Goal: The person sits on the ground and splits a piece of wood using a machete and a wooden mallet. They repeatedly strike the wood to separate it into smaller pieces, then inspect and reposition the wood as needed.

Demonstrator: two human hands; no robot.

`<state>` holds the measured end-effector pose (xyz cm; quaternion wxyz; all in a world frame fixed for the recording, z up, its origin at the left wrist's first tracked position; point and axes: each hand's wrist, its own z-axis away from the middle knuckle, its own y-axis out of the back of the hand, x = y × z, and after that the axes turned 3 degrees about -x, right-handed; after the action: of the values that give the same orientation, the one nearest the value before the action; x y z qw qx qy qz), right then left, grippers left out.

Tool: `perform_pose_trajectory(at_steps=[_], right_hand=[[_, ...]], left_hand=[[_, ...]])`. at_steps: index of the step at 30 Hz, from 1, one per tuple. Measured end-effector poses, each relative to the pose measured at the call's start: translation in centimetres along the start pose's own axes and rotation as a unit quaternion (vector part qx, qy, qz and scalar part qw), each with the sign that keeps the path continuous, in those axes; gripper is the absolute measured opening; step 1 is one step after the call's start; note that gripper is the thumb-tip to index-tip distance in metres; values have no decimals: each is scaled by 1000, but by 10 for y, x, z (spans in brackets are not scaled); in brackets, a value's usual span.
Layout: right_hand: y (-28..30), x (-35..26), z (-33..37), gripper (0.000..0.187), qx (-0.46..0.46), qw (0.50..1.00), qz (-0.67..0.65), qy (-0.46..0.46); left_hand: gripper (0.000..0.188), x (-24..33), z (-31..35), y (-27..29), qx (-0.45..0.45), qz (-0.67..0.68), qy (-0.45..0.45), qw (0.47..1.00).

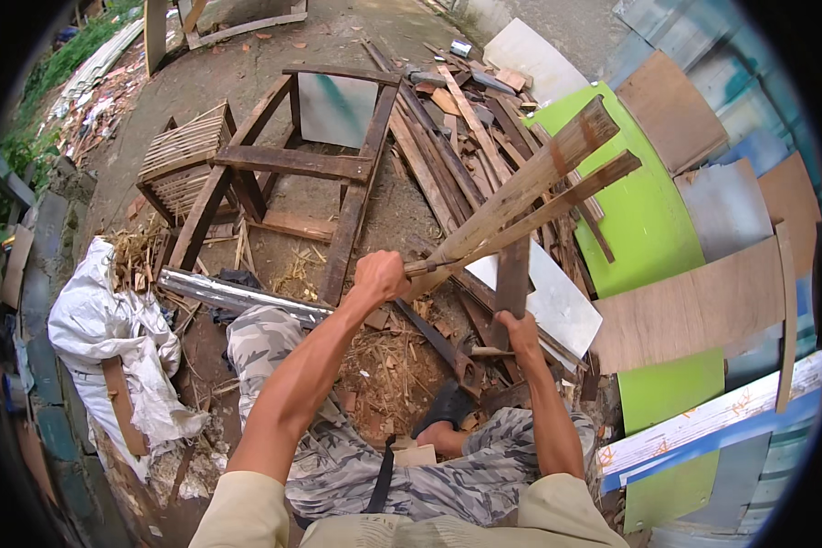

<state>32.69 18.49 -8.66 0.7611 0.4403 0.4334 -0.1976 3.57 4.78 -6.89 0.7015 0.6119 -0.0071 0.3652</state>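
Item, one long plank (530, 187), brown and weathered, raised at a slant before me, its near end beside my left fist, its far end up and to the right; this serves as landmark. Item, my left hand (381, 276), at the plank's near end, fingers clenched round a short brown piece (420, 268), kind unclear. Item, my right hand (518, 333), below and right of the plank, fingers grasping the lower end of one dark board (513, 274), which stands nearly upright under the plank. Item, one narrower strip (580, 194), just right of the plank, running alongside. Item, one dark hand saw (434, 342), below the plank's near end, above scattered wood chips (388, 370). Item, one dark wooden frame (292, 163), left of the plank; farther left, one slatted crate (178, 160). Item, one white sack (110, 320), well left and nearer me. Item, one green panel (653, 183), lying right of the plank, with one brown plywood sheet (694, 306) nearer me.
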Motion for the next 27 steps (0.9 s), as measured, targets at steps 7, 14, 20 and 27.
perform_pose_trajectory(at_steps=[7,14,20,27], right_hand=[[103,-172,20,39,124,882,-302,339],[-12,6,1,53,-46,995,93,-6],[9,-40,12,43,-64,984,-159,-50],[54,-31,37,72,-291,853,-432,22]], left_hand=[[24,-19,5,-5,32,-4,-3,999],[24,0,3,3,8,1,-12,1000],[24,-6,4,-2,20,-14,4,1000],[26,-15,5,6,31,-4,17,999]])
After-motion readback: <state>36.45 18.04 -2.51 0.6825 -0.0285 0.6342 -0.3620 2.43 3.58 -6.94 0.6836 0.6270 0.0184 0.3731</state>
